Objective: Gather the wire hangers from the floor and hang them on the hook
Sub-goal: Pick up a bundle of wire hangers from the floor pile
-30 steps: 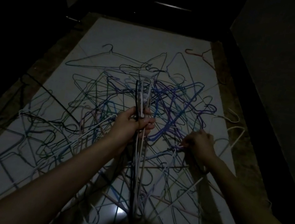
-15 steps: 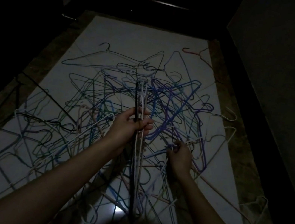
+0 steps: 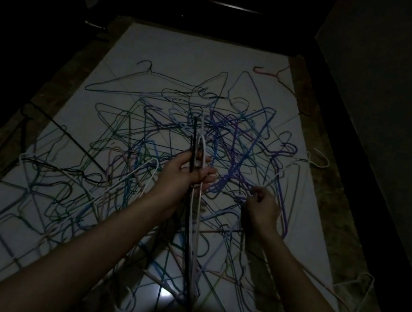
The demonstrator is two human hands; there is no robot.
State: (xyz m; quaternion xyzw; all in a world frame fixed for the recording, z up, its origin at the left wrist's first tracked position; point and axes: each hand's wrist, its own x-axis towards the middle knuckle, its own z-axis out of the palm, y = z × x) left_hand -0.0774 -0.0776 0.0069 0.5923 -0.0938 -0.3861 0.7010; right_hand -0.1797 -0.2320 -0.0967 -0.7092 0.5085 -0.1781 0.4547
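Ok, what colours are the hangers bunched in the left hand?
Black and white wire hangers, gripped in the left hand; head view.

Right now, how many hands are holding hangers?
2. The left hand grips a bundle upright at the centre; the right hand pinches a purple hanger in the pile.

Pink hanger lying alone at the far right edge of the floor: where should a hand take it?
Judging by its pose, grip the pink hanger at the neck below its hook, coming from above; it lies flat, apart from the tangled pile.
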